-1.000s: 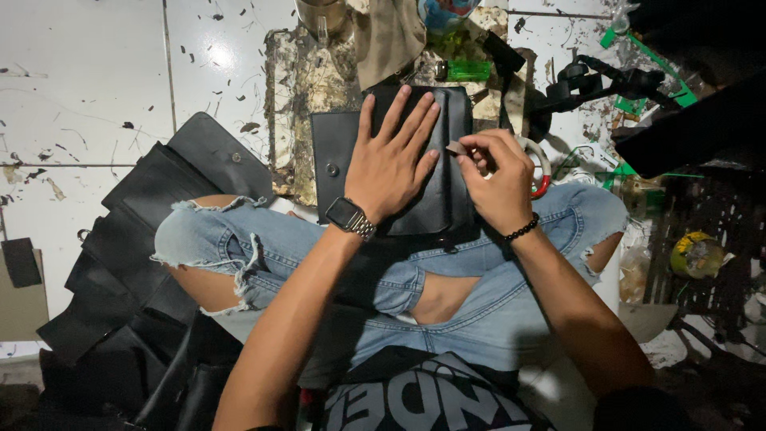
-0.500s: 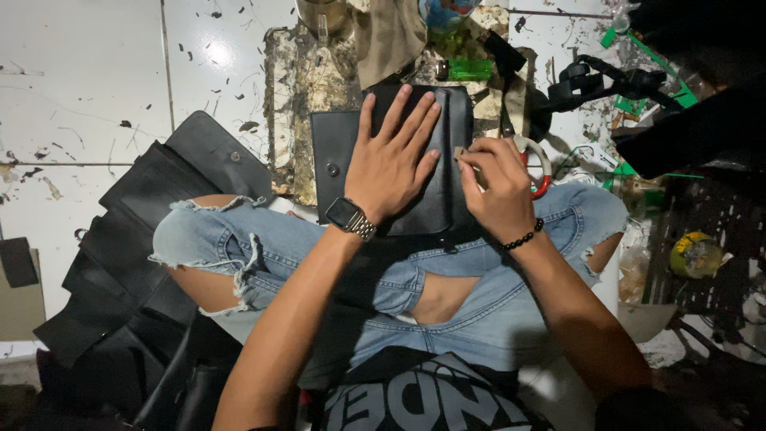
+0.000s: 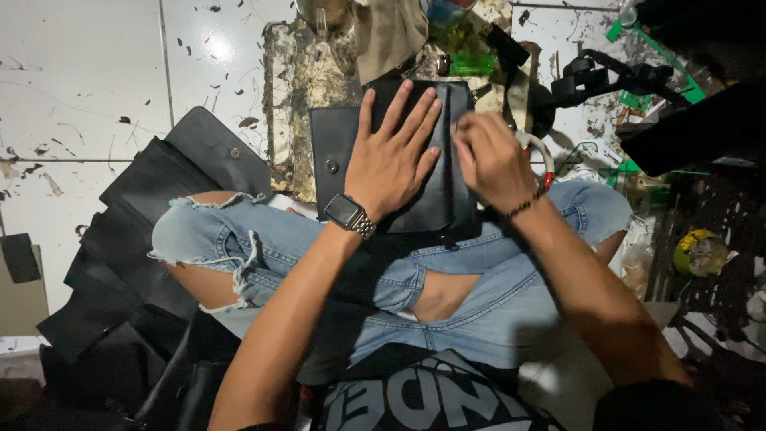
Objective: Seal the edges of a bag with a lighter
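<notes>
I see the black leather pouch (image 3: 415, 207) resting across the knees, left hand (image 3: 391, 160) spread flat on it, holding nothing. Right hand (image 3: 488, 160) curls at the pouch's right edge; its grip I cannot tell. The pouch could slide if pressure eases.

The left hand (image 3: 396, 162) lies flat, fingers (image 3: 411, 112) spread, on a black leather pouch (image 3: 339, 172) resting over the knees in torn jeans (image 3: 263, 239). The right hand (image 3: 493, 160) is curled at the pouch's right edge. Black leather pieces (image 3: 120, 239) are stacked left on the tiled floor (image 3: 80, 80)
</notes>
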